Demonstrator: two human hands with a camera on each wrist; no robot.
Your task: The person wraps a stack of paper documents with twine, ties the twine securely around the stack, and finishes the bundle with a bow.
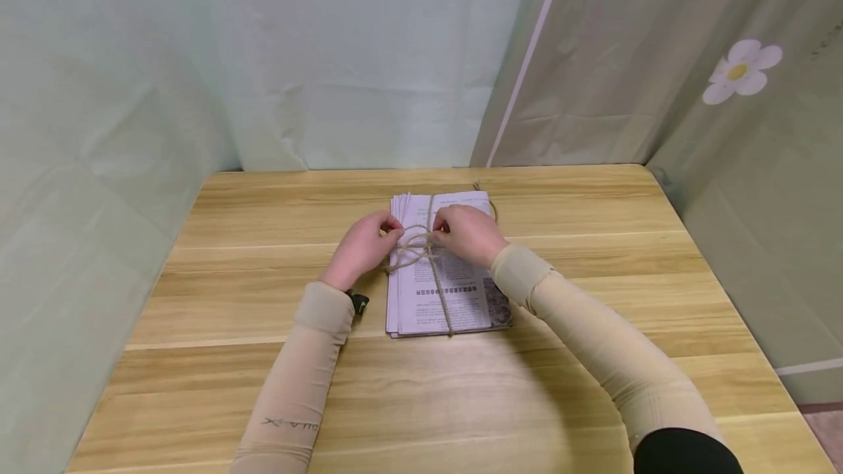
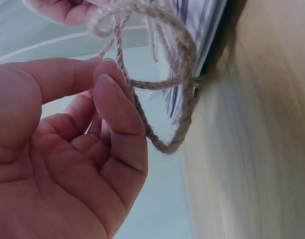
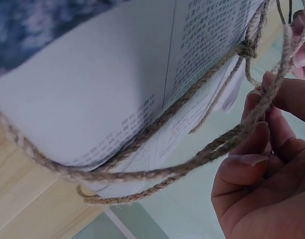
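A stack of folded newspapers [image 1: 454, 306] lies on the table, with twine [image 1: 441, 295] running lengthwise and across it. Near the middle of the top sheet the twine meets in a knot [image 3: 247, 48], with loose loops beside it. My left hand [image 1: 372, 243] pinches a strand of twine between thumb and forefinger at the stack's left side; in the left wrist view a loop [image 2: 185, 99] hangs past its fingertips. Over the top of the stack my right hand [image 1: 469, 231] pinches twine too, and in the right wrist view a long strand [image 3: 192, 162] runs from its fingers.
The wooden table [image 1: 230, 357] surrounds the stack. A twine end [image 1: 477, 186] sticks out past the stack's far right corner. Pale curtains [image 1: 369, 57] hang behind the table and at both sides. A dark band [image 1: 358, 302] sits at the left wrist.
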